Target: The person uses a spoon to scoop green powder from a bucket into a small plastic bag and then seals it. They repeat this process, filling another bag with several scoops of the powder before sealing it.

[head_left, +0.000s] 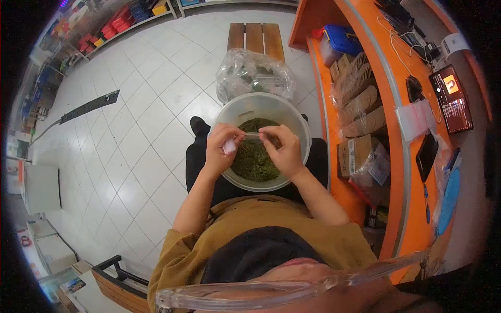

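A translucent round plastic tub (302,109) sits on the lap, with dark green chopped herb (255,163) inside. Over the tub my left hand (225,148) is closed, its thumb and finger pinching one end of a thin whitish strip (252,134). My right hand (283,148) pinches the strip's other end. A small white wad (229,146) shows tucked in my left palm. What the strip is made of, I cannot tell.
A clear plastic bag (255,78) with green matter lies on a slatted wooden bench (254,37) beyond the tub. At right, an orange counter (391,68) holds a lit phone (451,99); cardboard pieces (360,99) fill its shelf. A black power strip (88,107) lies on the tiles.
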Available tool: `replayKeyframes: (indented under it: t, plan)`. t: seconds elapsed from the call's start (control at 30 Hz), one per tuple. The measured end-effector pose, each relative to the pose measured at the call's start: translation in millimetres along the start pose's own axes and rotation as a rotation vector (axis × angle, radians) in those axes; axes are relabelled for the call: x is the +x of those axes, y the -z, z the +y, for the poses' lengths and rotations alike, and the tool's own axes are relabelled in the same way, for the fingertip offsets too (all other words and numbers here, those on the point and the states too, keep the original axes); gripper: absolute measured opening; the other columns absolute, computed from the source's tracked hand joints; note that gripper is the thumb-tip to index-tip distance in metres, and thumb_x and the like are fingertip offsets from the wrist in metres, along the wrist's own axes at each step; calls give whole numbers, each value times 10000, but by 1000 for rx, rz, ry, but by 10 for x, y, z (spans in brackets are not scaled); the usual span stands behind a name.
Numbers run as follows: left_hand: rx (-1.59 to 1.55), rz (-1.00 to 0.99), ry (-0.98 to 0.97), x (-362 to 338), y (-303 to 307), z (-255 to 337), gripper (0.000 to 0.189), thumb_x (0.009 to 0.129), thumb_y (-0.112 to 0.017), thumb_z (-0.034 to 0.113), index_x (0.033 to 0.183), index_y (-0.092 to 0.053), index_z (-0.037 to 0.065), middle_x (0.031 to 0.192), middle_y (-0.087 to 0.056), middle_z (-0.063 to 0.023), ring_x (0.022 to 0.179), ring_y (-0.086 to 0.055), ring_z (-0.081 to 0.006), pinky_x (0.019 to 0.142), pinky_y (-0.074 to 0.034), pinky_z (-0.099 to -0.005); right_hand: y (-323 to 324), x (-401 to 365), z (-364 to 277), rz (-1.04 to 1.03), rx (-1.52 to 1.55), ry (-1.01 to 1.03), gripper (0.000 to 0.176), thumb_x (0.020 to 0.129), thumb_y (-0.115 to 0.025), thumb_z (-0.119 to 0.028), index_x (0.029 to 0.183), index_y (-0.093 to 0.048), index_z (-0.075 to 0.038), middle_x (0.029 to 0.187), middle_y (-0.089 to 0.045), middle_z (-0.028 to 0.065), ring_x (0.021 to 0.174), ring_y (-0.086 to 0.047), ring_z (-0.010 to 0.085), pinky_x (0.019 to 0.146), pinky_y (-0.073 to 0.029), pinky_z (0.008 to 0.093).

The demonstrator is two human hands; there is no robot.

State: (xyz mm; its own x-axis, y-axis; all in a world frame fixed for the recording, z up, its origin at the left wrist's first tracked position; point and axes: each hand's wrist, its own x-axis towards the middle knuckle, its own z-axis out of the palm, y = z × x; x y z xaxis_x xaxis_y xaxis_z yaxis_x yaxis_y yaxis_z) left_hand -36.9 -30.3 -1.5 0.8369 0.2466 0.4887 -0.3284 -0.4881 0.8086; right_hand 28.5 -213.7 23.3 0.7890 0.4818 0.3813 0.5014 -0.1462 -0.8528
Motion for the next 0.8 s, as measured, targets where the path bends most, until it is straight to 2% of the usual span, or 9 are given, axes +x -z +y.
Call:
replayKeyframes:
  t: [0.1, 0.2, 0.3, 0.4, 0.5, 0.6, 0.7, 0.8]
  plan:
    - [36, -48, -78, 5, 29, 5, 191, 717, -631, -61, 873, -647, 48, 831, -635, -83, 802, -572, -265, 709, -455, -333, -37, 35, -13, 9, -108, 39, 248, 759, -684, 13, 996, -677, -59, 902, -645, 91, 750, -589, 213, 607, -481, 302]
    - [63, -100, -113, 23, 40, 17, 223, 700, -629, -74, 883, -651, 51, 845, -643, -78, 797, -571, -265, 702, -455, -337, -55, 79, 71, -111, -256, 281, 166, 791, -693, -48, 956, -686, -64, 879, -646, 76, 789, -577, 215, 631, -471, 313]
    - [67, -82, -92, 35, 24, 46, 195, 718, -651, -53, 884, -650, 48, 855, -647, -82, 814, -581, -268, 713, -462, -342, -118, 81, 41, -95, -149, 153, 158, 742, -678, -27, 899, -676, -43, 836, -633, 87, 811, -552, 284, 761, -454, 385]
    - [29, -9, -13, 36, -1, 61, 159, 744, -676, -21, 885, -646, 44, 859, -647, -91, 827, -590, -272, 724, -469, -344, -151, 100, 62, 2, -93, 112, 92, 779, -721, -82, 857, -684, -50, 812, -640, 79, 779, -560, 216, 637, -461, 308]
    - [40, 18, 14, 20, 7, 33, 138, 764, -686, -1, 888, -642, 41, 859, -645, -99, 830, -594, -276, 731, -472, -344, -86, 78, 129, -78, -145, -10, 115, 761, -742, -86, 843, -676, -38, 788, -631, 78, 780, -561, 211, 632, -460, 313]
    - [44, 18, 9, 18, -4, 22, 133, 768, -684, -3, 884, -635, 37, 858, -641, -103, 826, -591, -281, 731, -469, -345, -65, 56, 156, -62, -175, 47, 109, 752, -723, -52, 846, -670, -33, 798, -626, 85, 787, -562, 201, 627, -460, 322]
    - [74, -14, -60, 28, 10, 37, 130, 762, -682, -10, 870, -621, 30, 857, -636, -99, 824, -583, -286, 723, -465, -354, -78, 64, 85, -48, -92, 78, 130, 728, -679, -8, 854, -664, -31, 826, -625, 93, 785, -555, 223, 634, -459, 341]
    - [101, -73, -135, 35, 30, 64, 131, 752, -677, -20, 853, -609, 28, 855, -633, -94, 820, -574, -289, 713, -458, -361, -137, 97, 69, -106, -155, 199, 173, 699, -638, 15, 865, -658, -30, 837, -614, 98, 787, -543, 257, 645, -463, 360]
